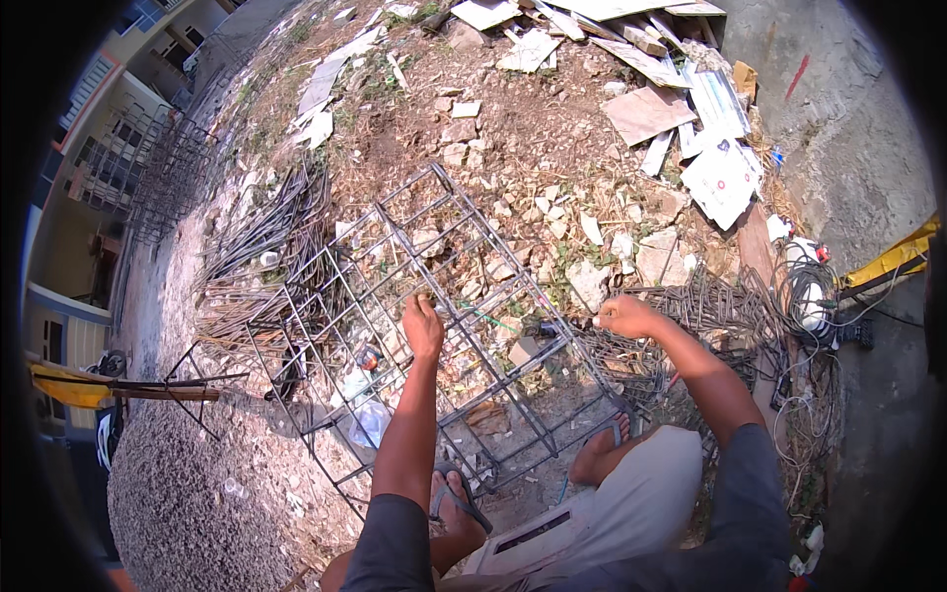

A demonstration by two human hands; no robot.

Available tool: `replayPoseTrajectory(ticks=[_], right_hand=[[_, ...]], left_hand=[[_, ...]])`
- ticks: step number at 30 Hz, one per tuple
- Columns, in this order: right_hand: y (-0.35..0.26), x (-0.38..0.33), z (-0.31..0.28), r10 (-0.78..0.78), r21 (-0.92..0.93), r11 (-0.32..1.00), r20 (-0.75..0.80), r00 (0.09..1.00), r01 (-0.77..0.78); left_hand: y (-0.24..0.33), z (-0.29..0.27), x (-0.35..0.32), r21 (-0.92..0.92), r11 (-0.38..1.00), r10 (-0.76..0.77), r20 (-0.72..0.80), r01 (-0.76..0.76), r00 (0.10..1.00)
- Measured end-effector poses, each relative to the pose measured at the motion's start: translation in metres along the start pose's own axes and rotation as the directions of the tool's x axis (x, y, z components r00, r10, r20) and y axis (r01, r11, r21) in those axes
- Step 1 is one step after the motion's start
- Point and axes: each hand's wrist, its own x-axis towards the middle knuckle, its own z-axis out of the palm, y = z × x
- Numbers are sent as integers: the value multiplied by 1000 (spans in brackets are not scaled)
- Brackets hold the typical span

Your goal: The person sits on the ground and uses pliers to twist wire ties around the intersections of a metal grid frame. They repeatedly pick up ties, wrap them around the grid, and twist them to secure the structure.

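Rebar cage [505,383] likely handling stiff, heavy | outer bars [444,180] offering best hold | left hand [423,326], right hand [628,318] curling, grips unclear

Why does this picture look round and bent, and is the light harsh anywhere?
In the head view, the wide fisheye lens leaves black corners and bends the building near the left rim; also in the head view, strong light turns the pale board nearly white, while the left hand and metal cage look reasonably clear.
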Motion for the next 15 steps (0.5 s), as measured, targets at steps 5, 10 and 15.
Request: replayPoseTrajectory(ticks=[5,10,15], right_hand=[[0,195,9,113,132,988,-283,953,-78],[-44,338,-2,140,123,987,-380,914,-100],[-84,450,-35,4,-85,995,-544,839,-60]], left_hand=[[-3,92,32,237,971,19,-232,38,973],[-13,94,39,93,984,-157,20,154,987],[-5,101,48,109,963,-255,73,247,964]])
